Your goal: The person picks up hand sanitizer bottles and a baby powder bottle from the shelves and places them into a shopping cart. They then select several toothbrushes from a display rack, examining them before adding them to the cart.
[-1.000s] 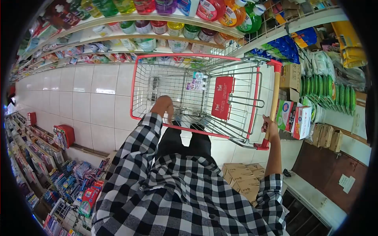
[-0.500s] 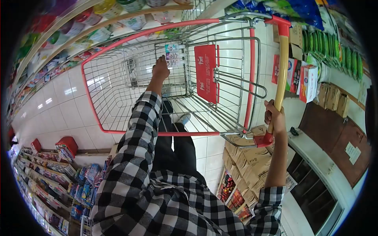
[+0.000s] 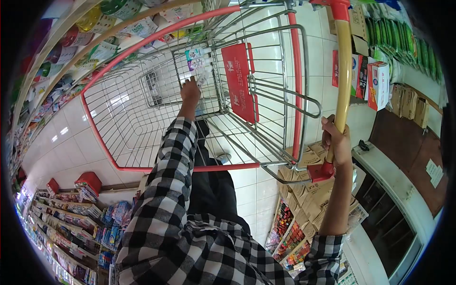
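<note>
My left hand (image 3: pixel 190 91) reaches down inside a wire shopping cart (image 3: pixel 156 167) with red edging. Its fingers are bent around the near end of a pale bottle (image 3: pixel 205 76), which lies tilted; the hand partly hides it. Just beyond lie two more white bottles, one with a teal label (image 3: pixel 195 52) and one with a purple label (image 3: pixel 197 63). At the right, my right hand (image 3: pixel 337 138) is wrapped around the cart's yellow handle (image 3: pixel 344 71). A red panel (image 3: pixel 237 81) is fixed to the wire beside the bottles.
Shelves of colourful containers (image 3: pixel 71 38) run along the cart's far left side. Cardboard packages (image 3: pixel 308 190) are stacked below the handle. Boxes (image 3: pixel 377 85) and green packets (image 3: pixel 392 38) stand at right. Packed racks (image 3: pixel 66 237) and a red bin (image 3: pixel 89 182) are lower left.
The cart has shifted slightly left and up in view. The bottle by my left hand has gone from lying in line with the other two to a tilt. My right hand keeps the handle.
</note>
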A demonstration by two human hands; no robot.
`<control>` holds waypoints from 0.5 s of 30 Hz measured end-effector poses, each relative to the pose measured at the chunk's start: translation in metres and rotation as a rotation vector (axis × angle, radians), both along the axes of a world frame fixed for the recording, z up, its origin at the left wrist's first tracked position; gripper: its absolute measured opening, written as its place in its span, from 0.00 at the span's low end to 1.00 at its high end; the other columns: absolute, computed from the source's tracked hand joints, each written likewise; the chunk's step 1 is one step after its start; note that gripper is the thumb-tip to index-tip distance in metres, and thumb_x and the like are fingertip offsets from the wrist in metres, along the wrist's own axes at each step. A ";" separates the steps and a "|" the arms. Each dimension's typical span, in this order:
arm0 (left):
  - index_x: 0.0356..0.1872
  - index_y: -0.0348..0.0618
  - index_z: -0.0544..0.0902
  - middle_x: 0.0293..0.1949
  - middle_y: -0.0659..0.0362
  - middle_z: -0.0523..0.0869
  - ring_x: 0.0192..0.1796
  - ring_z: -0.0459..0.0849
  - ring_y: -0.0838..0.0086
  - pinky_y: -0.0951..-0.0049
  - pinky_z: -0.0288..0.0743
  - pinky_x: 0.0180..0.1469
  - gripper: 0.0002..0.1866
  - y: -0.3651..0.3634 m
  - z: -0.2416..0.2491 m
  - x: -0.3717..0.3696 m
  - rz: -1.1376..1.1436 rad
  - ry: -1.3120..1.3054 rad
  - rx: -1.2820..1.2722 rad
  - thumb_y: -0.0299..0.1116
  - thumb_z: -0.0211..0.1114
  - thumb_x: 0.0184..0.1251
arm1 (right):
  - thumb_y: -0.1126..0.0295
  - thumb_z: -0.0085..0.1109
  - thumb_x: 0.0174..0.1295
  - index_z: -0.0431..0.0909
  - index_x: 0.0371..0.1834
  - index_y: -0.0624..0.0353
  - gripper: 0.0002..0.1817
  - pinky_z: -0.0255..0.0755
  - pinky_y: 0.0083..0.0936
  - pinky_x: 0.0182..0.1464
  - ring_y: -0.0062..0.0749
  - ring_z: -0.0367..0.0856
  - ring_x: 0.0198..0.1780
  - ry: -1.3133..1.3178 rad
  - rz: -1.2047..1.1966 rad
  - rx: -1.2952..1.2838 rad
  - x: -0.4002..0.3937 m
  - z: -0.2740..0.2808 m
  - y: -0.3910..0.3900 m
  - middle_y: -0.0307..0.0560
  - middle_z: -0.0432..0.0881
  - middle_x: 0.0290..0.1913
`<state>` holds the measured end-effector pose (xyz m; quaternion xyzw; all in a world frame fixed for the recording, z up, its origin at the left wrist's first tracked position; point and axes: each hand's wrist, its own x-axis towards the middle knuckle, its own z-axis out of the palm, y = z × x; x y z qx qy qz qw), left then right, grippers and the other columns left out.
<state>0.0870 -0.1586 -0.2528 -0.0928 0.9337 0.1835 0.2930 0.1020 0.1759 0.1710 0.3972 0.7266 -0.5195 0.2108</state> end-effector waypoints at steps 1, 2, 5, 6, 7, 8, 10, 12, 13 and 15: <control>0.52 0.38 0.70 0.40 0.42 0.83 0.43 0.84 0.46 0.49 0.78 0.43 0.22 0.000 0.006 0.003 0.036 -0.001 0.101 0.35 0.66 0.58 | 0.63 0.66 0.59 0.68 0.22 0.54 0.16 0.53 0.17 0.15 0.15 0.59 0.11 0.014 0.004 0.000 0.000 0.000 0.002 0.32 0.62 0.11; 0.51 0.38 0.70 0.38 0.42 0.84 0.41 0.85 0.48 0.49 0.78 0.42 0.23 -0.001 -0.012 0.013 0.074 0.033 0.165 0.35 0.66 0.58 | 0.63 0.66 0.59 0.68 0.22 0.54 0.16 0.53 0.17 0.15 0.16 0.59 0.11 0.009 0.012 -0.002 0.001 0.000 0.003 0.32 0.62 0.11; 0.50 0.35 0.71 0.40 0.37 0.85 0.44 0.84 0.43 0.52 0.77 0.48 0.25 -0.009 0.011 0.021 0.235 -0.240 0.469 0.40 0.66 0.57 | 0.63 0.66 0.59 0.69 0.22 0.54 0.16 0.53 0.18 0.15 0.17 0.59 0.11 0.021 0.029 -0.024 0.000 0.002 0.001 0.32 0.62 0.11; 0.49 0.36 0.74 0.42 0.37 0.84 0.47 0.83 0.43 0.53 0.77 0.49 0.24 -0.010 0.010 0.028 0.253 -0.183 0.451 0.42 0.65 0.57 | 0.63 0.66 0.59 0.69 0.22 0.55 0.16 0.53 0.18 0.15 0.17 0.59 0.11 0.009 0.030 -0.034 0.001 0.004 0.001 0.33 0.63 0.12; 0.49 0.37 0.76 0.44 0.39 0.84 0.49 0.82 0.44 0.54 0.76 0.51 0.24 -0.017 0.003 0.035 0.199 -0.174 0.444 0.45 0.64 0.57 | 0.62 0.65 0.60 0.69 0.22 0.55 0.16 0.54 0.19 0.15 0.18 0.60 0.12 0.008 0.057 -0.021 0.001 0.006 0.001 0.33 0.63 0.12; 0.48 0.37 0.77 0.44 0.41 0.84 0.49 0.82 0.44 0.56 0.76 0.53 0.24 -0.022 0.010 0.042 0.160 -0.212 0.457 0.45 0.64 0.57 | 0.62 0.65 0.60 0.69 0.22 0.55 0.16 0.54 0.19 0.15 0.18 0.60 0.12 0.050 0.074 -0.036 0.002 0.008 0.001 0.33 0.63 0.12; 0.55 0.37 0.77 0.51 0.42 0.82 0.55 0.80 0.48 0.58 0.74 0.58 0.28 -0.035 0.035 0.042 -0.026 -0.348 0.403 0.46 0.63 0.59 | 0.63 0.62 0.60 0.68 0.24 0.55 0.14 0.54 0.20 0.15 0.19 0.60 0.12 0.017 0.080 -0.023 0.003 0.012 0.000 0.34 0.63 0.12; 0.64 0.36 0.70 0.62 0.42 0.75 0.64 0.73 0.51 0.61 0.68 0.65 0.35 -0.045 0.057 0.065 0.168 -0.210 0.379 0.47 0.62 0.60 | 0.62 0.63 0.60 0.70 0.25 0.56 0.14 0.55 0.21 0.16 0.20 0.61 0.13 0.053 0.108 -0.056 0.009 0.013 0.002 0.35 0.63 0.13; 0.66 0.34 0.67 0.63 0.42 0.74 0.64 0.73 0.51 0.62 0.67 0.66 0.38 -0.050 0.088 0.064 0.187 -0.232 0.395 0.48 0.64 0.58 | 0.63 0.62 0.60 0.71 0.25 0.56 0.13 0.55 0.22 0.16 0.21 0.61 0.12 0.069 0.116 -0.070 0.010 0.014 0.003 0.35 0.63 0.13; 0.65 0.33 0.68 0.59 0.40 0.77 0.60 0.77 0.50 0.61 0.71 0.61 0.39 -0.068 0.125 0.074 0.161 -0.157 0.498 0.47 0.66 0.55 | 0.63 0.61 0.59 0.72 0.25 0.57 0.12 0.56 0.23 0.16 0.22 0.62 0.12 0.105 0.144 -0.067 0.013 0.012 0.006 0.36 0.63 0.13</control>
